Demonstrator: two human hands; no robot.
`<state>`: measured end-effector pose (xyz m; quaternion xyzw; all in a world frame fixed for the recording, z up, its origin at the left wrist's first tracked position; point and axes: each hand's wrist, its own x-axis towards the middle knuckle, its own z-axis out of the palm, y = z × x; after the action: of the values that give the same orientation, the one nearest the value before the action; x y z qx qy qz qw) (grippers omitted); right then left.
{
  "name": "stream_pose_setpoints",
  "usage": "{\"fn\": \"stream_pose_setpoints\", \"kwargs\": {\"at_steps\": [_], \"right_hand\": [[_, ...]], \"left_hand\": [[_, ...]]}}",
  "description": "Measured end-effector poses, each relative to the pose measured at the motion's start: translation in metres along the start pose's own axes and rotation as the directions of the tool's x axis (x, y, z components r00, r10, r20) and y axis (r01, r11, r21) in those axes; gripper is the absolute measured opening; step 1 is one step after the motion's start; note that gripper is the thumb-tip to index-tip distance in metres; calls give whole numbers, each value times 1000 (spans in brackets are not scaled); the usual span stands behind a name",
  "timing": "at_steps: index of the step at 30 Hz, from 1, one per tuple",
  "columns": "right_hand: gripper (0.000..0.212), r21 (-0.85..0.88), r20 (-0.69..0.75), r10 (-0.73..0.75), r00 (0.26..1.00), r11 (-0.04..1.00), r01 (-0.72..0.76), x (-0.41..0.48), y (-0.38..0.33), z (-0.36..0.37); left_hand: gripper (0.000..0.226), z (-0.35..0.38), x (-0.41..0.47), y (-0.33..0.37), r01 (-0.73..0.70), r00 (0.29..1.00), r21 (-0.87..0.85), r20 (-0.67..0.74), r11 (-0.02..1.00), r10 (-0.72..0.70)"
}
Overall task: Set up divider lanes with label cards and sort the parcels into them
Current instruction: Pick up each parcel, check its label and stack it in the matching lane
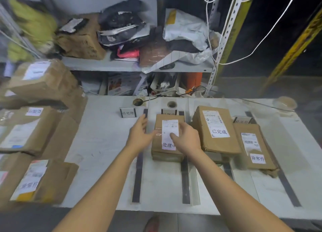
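Two bare forearms reach over a white table (97, 144), hands meeting at a brown parcel (168, 139) marked 处理中. Right hand (187, 138) lies on the parcel's top, fingers loosely spread over its white shipping label, gripping nothing firmly that can be made out. Left hand (141, 133) rests open against the parcel's left edge, thumb touching the taped side. Dark divider strips (138, 177) run along the table on either side of this parcel, which sits in the lane between them. Just beyond the left hand stands a label card (128, 112) reading 待处理. Right of the right hand lie a parcel tagged 已完成 (216, 129) and, farther right, one tagged 异常件 (254, 146). Left of both hands, unsorted boxes (34, 127) are stacked.
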<state>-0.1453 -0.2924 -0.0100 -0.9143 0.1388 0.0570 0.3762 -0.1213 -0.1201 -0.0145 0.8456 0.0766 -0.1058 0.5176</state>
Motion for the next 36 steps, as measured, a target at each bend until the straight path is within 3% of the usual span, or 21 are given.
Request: {"fn": "stream_pose_setpoints", "kwargs": {"at_steps": [5,8,11,17,21,29,36], "right_hand": [[60,-134,41,-227,973,964,230,-5,-42,-15],[56,-214,83,-350,933,908,360,-18,-72,-8],[52,-284,126,-462,878,831,478,-32,-98,8],[54,-351,167,-559,812,736,579,-57,-156,42],[51,-386,173,-595,785,692,610,-67,-203,75],[55,-437,147,-563,813,700,564,-81,-294,145],[58,-453,132,-498,857,739,499,-59,-343,184]], "left_hand": [[82,-60,-29,10,-85,983,369,-123,925,139],[82,-97,-51,8,-43,970,582,-171,812,173],[82,-135,-71,3,40,959,682,-230,730,163],[88,-215,-98,-17,128,924,770,-321,625,207],[77,-274,-100,-35,107,896,808,-331,579,295],[79,-394,-83,-91,89,911,760,-324,644,256],[79,-453,-39,-110,72,914,796,-294,601,280]]}}
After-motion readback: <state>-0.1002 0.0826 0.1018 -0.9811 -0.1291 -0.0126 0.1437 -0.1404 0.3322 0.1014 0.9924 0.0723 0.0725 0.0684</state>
